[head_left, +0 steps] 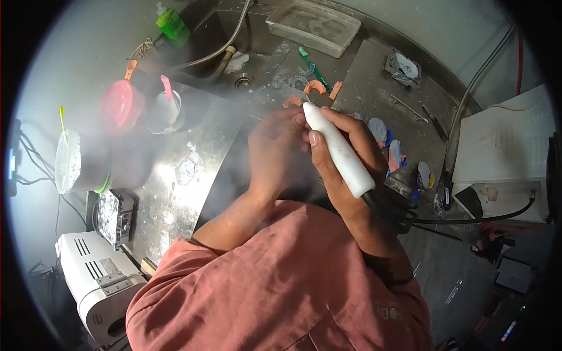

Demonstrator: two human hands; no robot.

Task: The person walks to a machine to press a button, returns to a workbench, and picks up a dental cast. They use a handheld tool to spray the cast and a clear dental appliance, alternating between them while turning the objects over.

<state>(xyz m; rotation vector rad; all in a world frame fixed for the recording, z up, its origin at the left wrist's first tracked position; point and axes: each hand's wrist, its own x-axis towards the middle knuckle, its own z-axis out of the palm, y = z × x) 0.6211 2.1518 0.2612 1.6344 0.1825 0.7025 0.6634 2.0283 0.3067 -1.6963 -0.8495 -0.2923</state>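
My right hand (pixel 349 143) is wrapped round a white steam handpiece (pixel 338 149), its tapered tip pointing up at my left fingers. A black hose runs from the handpiece's lower end past my wrist. My left hand (pixel 277 143) is closed, thumb and fingers pinched together right beside the tip; I cannot tell what they hold. White mist drifts over the left hand and the worktop to its left. Just beyond the left fingertips shows an orange-pink arch piece (pixel 293 102). Farther back lie an orange dental arch cast (pixel 315 87) and a green toothbrush (pixel 314 69).
At the back left is a sink (pixel 202 41) with a green soap bottle (pixel 172 26). A pink bowl (pixel 122 106) and a white tub (pixel 69 161) stand left. Several plaster-filled impressions (pixel 396 153) sit right, near metal tools (pixel 410 107). A shallow tray (pixel 313 26) is behind.
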